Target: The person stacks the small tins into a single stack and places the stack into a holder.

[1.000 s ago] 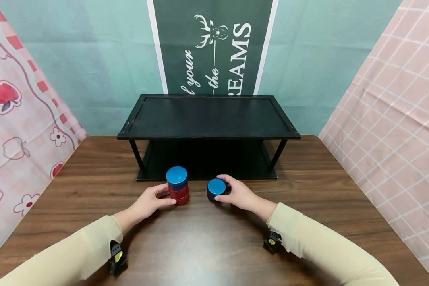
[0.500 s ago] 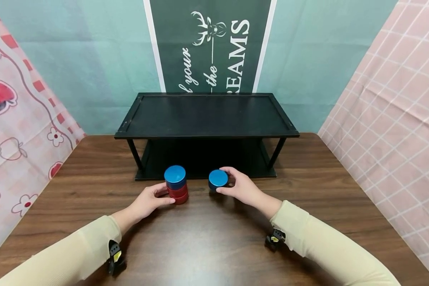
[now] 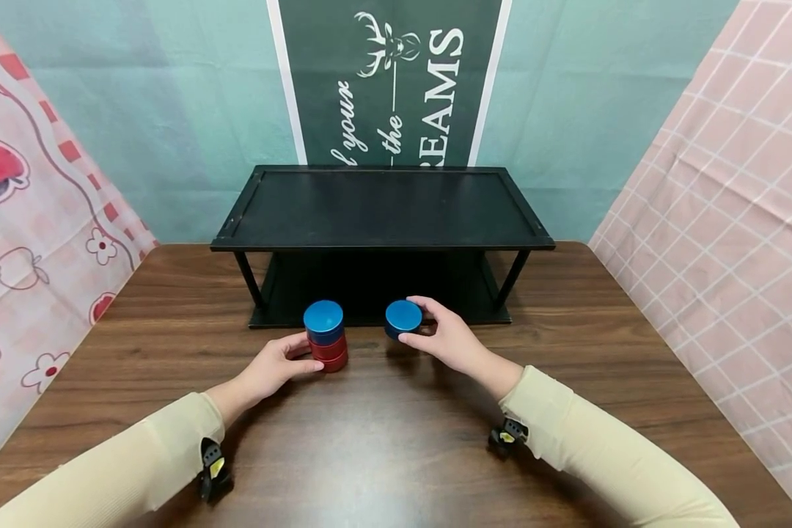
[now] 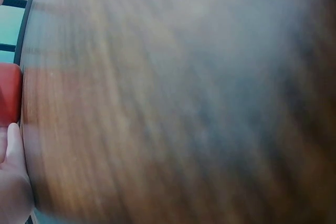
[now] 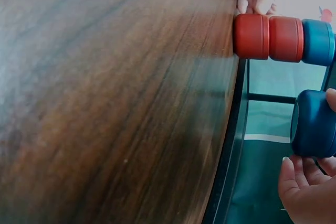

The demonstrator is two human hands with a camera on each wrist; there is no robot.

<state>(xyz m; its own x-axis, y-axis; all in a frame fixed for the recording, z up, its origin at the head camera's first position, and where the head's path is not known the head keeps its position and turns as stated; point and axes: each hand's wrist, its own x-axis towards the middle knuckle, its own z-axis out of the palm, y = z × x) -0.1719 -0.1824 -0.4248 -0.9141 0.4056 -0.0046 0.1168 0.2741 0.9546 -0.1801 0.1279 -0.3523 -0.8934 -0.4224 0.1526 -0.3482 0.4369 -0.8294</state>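
Observation:
On the table stands a stack of short round tins: a red tin (image 3: pixel 332 362) at the bottom, another red tin (image 5: pixel 286 39) above it, and a blue tin (image 3: pixel 324 320) on top. My left hand (image 3: pixel 273 372) holds the stack low down, thumb on the near side and fingers reaching behind. A second blue tin (image 3: pixel 403 317) is raised off the table, pinched between the thumb and fingers of my right hand (image 3: pixel 452 339). In the right wrist view this tin hangs clear of the tabletop, beside the stack. Only part of a red tin (image 4: pixel 9 94) shows in the left wrist view.
Behind the tins is a black two-tier shelf (image 3: pixel 383 209), its lower board (image 3: pixel 458 319) close to the tabletop. The wooden table (image 3: pixel 383 447) spreads in front and to both sides. Patterned cloths hang at the left, back and right.
My right hand has lifted the blue tin off the table, up and slightly away from me. The left hand keeps its hold on the stack. The head view has shifted slightly.

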